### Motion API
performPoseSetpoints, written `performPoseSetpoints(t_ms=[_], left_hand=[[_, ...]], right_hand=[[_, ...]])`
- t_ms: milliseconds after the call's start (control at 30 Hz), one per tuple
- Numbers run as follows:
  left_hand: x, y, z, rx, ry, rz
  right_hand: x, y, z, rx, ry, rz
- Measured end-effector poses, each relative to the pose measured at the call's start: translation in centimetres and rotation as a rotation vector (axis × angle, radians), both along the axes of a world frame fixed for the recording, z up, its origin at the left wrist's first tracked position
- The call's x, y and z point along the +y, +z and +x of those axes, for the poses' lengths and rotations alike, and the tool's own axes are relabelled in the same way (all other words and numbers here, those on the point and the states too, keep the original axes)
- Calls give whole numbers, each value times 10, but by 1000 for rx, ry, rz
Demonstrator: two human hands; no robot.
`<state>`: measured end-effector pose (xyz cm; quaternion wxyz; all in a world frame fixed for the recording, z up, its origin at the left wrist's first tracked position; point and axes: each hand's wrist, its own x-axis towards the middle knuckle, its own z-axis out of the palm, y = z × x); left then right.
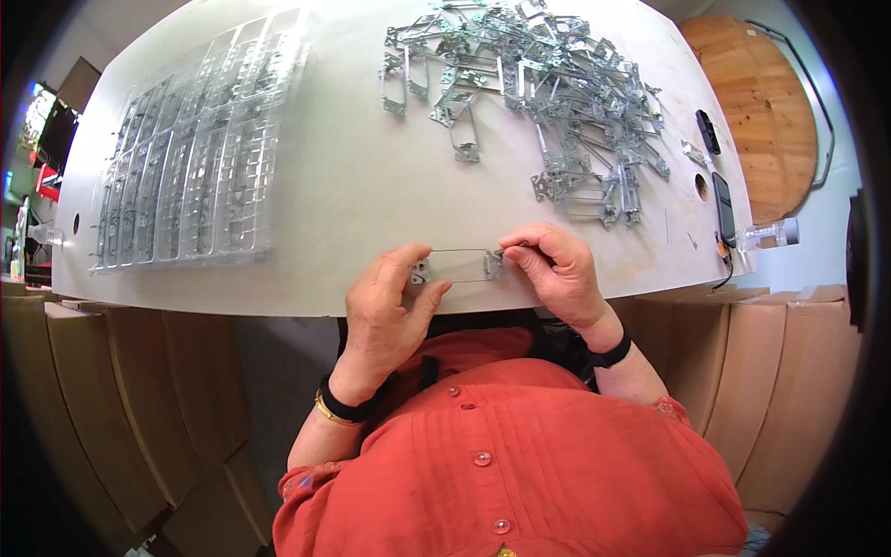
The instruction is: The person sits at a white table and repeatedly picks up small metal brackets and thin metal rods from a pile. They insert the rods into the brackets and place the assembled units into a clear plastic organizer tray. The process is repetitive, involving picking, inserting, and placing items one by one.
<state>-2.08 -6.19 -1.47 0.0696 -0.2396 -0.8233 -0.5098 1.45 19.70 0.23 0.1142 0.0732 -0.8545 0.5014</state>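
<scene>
Near the table's front edge lies a metal frame (493, 265), made of two thin parallel rods joined to small stamped brackets at both ends. My left hand (382, 295) grips its left bracket between thumb and fingers. At the other end, my right hand (555, 269) pinches thumb and forefinger together beside the right bracket; a small dark bit shows at the fingertips, too small to name. Farther off, a large heap of similar metal frames (566, 93) spreads over the back and right of the table.
Clear plastic compartment trays (190, 148) holding small metal parts are stacked on the table (343, 186) at left. Along the right edge lie a phone (725, 210), a black object (708, 132) and a clear bottle (768, 234). Cardboard boxes (121, 399) stand below both sides.
</scene>
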Motion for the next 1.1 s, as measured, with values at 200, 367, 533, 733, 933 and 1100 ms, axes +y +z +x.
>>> performPoseSetpoints(t_ms=[200,367,533,733,933,1100], left_hand=[[-1,-1,-1,-2,0,-10],[-2,1,0,-41,1,-20],[-1,2,0,-15,-2,-26],[0,-1,0,28,7,-6],[0,-1,-1,52,3,-9],[0,-2,-1,59,5,-4]], right_hand=[[-1,1,2,-19,-16,-12],[1,1,2,-74,-21,-30],[0,5,2,-19,-26,17],[-3,0,0,34,6,-4],[-6,-14,5,-118,-92,-291],[-4,-13,2,-14,-36,-131]])
